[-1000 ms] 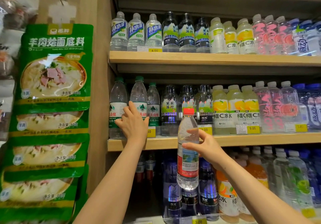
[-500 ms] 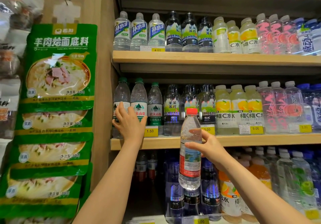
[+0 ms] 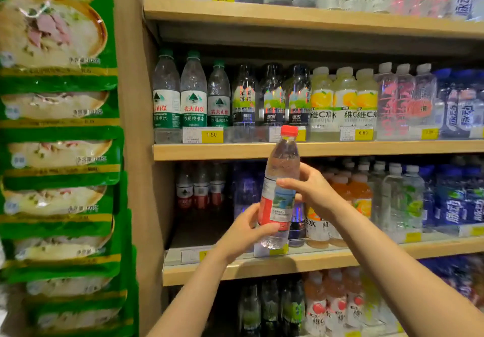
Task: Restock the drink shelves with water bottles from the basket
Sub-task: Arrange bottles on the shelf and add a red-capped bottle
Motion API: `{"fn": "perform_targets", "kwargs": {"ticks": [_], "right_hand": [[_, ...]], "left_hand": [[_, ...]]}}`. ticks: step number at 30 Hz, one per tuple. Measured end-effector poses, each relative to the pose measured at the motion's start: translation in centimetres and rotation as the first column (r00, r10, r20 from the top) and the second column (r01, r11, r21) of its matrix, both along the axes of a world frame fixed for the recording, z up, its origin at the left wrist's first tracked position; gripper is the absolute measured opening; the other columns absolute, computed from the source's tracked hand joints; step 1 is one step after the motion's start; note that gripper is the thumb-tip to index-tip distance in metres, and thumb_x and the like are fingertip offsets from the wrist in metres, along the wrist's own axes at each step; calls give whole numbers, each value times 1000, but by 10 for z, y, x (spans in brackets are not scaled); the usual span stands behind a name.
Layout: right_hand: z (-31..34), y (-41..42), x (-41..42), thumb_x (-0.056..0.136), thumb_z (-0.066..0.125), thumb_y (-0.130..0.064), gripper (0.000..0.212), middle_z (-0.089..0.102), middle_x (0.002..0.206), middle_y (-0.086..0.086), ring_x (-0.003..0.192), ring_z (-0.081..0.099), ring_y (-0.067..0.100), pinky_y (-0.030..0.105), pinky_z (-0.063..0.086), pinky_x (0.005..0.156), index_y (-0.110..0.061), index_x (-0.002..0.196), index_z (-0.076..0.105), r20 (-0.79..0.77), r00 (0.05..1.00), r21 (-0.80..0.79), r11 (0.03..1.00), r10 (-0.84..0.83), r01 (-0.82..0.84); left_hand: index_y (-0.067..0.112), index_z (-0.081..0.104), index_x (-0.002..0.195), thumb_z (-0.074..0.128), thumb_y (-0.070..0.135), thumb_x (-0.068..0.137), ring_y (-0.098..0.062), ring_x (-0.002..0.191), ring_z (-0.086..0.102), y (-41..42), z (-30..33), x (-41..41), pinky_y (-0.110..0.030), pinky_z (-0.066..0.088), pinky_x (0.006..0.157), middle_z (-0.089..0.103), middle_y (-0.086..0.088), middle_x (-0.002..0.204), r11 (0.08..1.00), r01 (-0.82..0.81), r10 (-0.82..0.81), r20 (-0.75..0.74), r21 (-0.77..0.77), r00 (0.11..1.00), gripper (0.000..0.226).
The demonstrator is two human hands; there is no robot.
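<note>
Bottle (image 3: 279,192) upright between both hands, right hand (image 3: 313,190) gripping high, left hand (image 3: 242,232) low; open shelf gap (image 3: 199,232) lies left, nearer my left.

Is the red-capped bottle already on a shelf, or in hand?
In hand. Both hands grip the red-capped bottle in front of the shelves: left hand low, right hand at its middle.

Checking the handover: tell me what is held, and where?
A red-capped water bottle: left hand grips its lower body, right hand its middle.
</note>
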State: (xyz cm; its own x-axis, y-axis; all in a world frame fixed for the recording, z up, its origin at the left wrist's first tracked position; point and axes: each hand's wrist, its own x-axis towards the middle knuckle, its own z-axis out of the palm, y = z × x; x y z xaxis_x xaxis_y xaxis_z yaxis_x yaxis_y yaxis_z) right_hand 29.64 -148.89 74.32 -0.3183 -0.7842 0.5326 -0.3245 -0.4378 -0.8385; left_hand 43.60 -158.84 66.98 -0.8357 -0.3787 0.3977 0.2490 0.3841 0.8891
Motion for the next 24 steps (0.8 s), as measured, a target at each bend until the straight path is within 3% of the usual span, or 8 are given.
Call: {"fn": "perform_targets", "kwargs": {"ticks": [2,4,6,10,13,16,19,24], "right_hand": [[-11,5,-2,61,76,-21,46,72,97,-5,90,67,11,26,57,71,-23,105,63,52,996,20,997,73,-74],[-19,8,-2,60,74,-24,58,69,107,-1,99,66,13,28,55,77,-19,116,59,79,992,53,993,103,-107],[-26,10,3,71,74,-21,54,67,115,3,107,63,18,32,54,83,-17,122,55,23,998,109,993,52,-55],[-38,6,19,70,79,-23,37,67,97,-7,94,65,11,23,52,68,-22,101,59,-47,978,128,970,-202,206],[-40,7,14,66,81,-22,48,64,95,-3,86,63,12,32,53,64,-18,103,51,-1,956,174,942,-293,289],[-38,14,2,73,74,-7,47,66,108,8,102,64,25,39,54,78,-11,114,52,107,984,223,968,-139,112],[-40,16,0,77,65,4,45,68,107,1,101,64,17,31,53,79,-16,116,54,174,983,170,981,58,-88],[-44,4,19,79,69,-7,39,66,110,-4,99,64,10,21,54,74,-30,109,56,30,999,171,984,44,-49]], "left_hand": [[17,56,117,73,19,71,-15,105,63,-1,0,4,-25,52,88,69,1,109,977,171,-178,49,127,983,49],[11,54,120,72,6,77,-17,102,64,3,-7,3,-27,52,89,68,-5,109,991,102,-108,73,88,991,47],[15,52,117,79,15,72,-14,98,64,12,-19,-3,-26,52,86,66,-2,109,990,-136,139,64,-45,988,52],[25,43,98,85,34,55,-10,85,56,29,-42,-16,-20,42,66,57,6,97,751,-610,612,-80,-254,787,61],[20,45,99,87,37,53,-10,85,57,21,-46,-13,-22,46,70,58,7,96,800,-529,541,-40,-285,840,64],[19,52,110,86,33,59,-13,99,60,0,-47,-2,-22,49,88,61,7,106,957,-255,270,107,-137,957,63],[20,52,123,83,31,65,-11,110,60,-4,-56,4,-33,45,101,64,3,118,990,-128,136,154,-57,979,66],[28,52,105,84,30,60,-8,96,63,7,-64,-2,-26,50,86,65,5,104,927,-374,374,-27,-2,927,55]]}}
